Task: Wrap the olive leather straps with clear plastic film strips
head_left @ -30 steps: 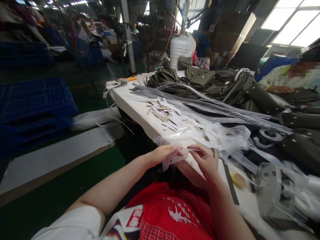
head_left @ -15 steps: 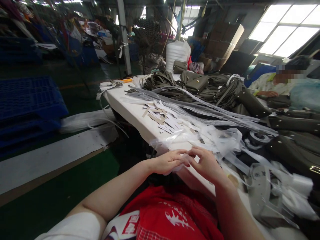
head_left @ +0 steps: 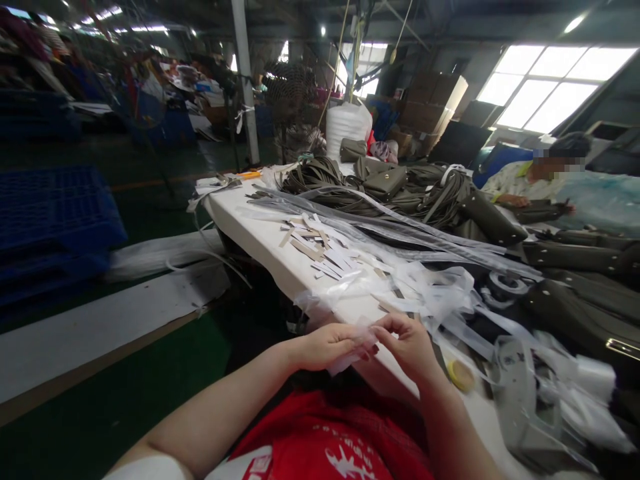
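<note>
Close to the table's near edge, my left hand (head_left: pixel 325 345) is closed on a thin piece of clear plastic film (head_left: pixel 353 350), part of which hangs below the fingers. My right hand (head_left: pixel 406 343) meets it from the right, thumb and forefinger pinched on the film's upper end. Just beyond the hands, more crumpled film (head_left: pixel 345 287) lies on the white table (head_left: pixel 250 223). Small grey and white strips (head_left: pixel 313 245) are scattered past it. A yellow roll (head_left: pixel 461 375) sits right of my right wrist.
Dark bags and straps (head_left: pixel 385 180) are heaped at the back, with long clear plastic strips (head_left: pixel 400 223) before them. A grey dispenser (head_left: pixel 530 400) stands at the right. Across the table, a person (head_left: pixel 525 180) handles a dark piece. Blue pallets (head_left: pixel 55 220) are at the left.
The view has tilted slightly up. The film now shows more between my hands and hangs lower, and my right fingers have pinched its end. The person across has raised a hand.
</note>
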`<state>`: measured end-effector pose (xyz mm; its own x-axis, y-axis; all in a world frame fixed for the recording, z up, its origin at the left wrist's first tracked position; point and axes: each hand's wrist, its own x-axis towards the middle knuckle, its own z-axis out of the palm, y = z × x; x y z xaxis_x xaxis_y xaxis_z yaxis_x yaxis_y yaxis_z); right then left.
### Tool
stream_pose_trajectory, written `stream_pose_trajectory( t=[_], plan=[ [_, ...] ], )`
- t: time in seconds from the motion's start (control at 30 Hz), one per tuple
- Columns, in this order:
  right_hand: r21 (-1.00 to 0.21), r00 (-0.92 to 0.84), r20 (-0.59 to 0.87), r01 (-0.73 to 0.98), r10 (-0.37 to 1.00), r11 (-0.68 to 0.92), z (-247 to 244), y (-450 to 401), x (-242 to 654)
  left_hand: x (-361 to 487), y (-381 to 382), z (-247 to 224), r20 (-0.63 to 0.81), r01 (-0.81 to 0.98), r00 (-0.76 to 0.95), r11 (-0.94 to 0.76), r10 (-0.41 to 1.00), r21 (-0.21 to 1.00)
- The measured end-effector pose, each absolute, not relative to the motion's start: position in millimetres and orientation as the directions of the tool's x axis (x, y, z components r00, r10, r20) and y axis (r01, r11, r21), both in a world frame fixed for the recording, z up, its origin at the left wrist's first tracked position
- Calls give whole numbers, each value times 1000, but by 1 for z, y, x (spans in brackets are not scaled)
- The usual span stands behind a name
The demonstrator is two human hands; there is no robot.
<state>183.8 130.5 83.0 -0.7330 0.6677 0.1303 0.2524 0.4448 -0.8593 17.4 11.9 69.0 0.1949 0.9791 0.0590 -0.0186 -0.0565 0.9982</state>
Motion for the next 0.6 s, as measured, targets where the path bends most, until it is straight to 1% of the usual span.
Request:
stream_pose_trajectory(
  t=[0.07, 0.2, 0.37, 0.47, 0.6],
  plan=[
    [-881, -730, 121, 232, 673, 411, 82, 127, 184, 20, 9, 71, 61, 15, 190, -65, 980, 998],
    [-921, -741, 106, 179, 663, 347, 77, 125, 185, 18, 4, 74, 103, 139, 166, -127, 981, 982],
    [-982, -721, 17, 117, 693, 146, 69, 127, 187, 15, 0, 73, 98, 163, 179, -128, 979, 978],
    [-978, -728, 17, 129, 685, 161, 69, 128, 189, 16, -1, 73, 107, 184, 194, -143, 975, 972],
    [-965, -704, 39, 157, 709, 210, 70, 125, 189, 18, -1, 70, 62, 171, 193, -96, 979, 981]
  ],
)
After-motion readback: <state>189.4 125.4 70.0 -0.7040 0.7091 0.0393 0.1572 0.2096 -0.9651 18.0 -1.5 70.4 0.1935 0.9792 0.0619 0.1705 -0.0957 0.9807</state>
